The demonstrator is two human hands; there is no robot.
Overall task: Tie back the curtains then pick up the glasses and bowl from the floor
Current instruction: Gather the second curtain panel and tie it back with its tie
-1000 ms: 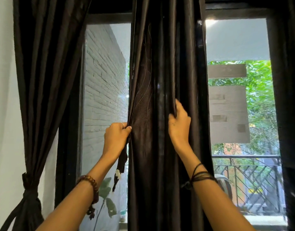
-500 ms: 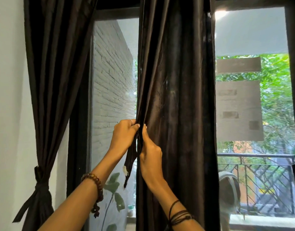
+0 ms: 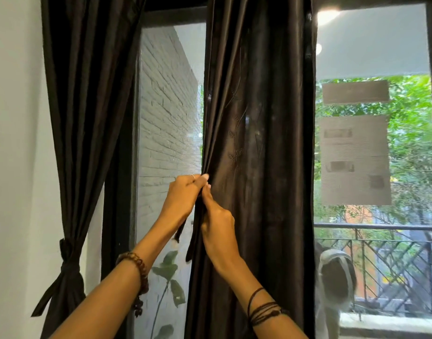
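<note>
both hands bunched up on the left edge of the middle curtain

left hand has its fingers curled round the edge fold, right hand pinches the same edge just under it, the two touching. a dark strip dangles below them, can't tell if it's a tie or just hem. the left curtain is already knotted by the wall with its tie. glasses and bowl aren't in shot, floor is cut off below. papers on the window are too blurry to read, and some round thing behind the glass is hard to make out
</note>
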